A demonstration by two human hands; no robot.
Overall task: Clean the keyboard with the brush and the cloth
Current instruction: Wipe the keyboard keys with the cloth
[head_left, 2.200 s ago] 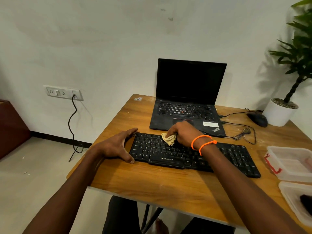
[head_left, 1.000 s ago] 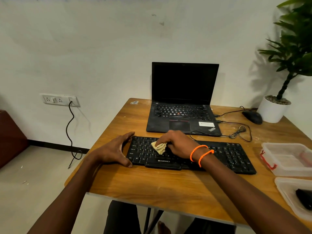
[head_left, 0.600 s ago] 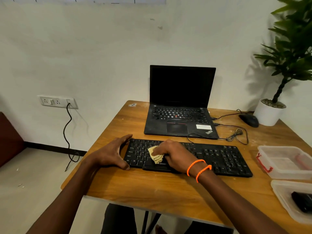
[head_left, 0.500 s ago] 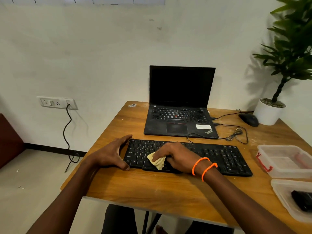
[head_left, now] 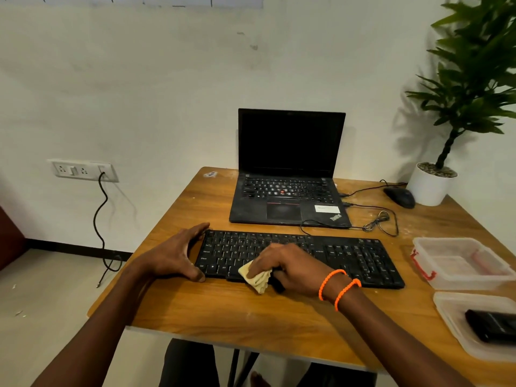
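Cloth [head_left: 256,277] now nearer keyboard's [head_left: 357,254] front edge.

A plain white plastered wall [head_left: 167,79] rises behind the square wooden table [head_left: 251,311], above a pale tiled floor [head_left: 50,297].
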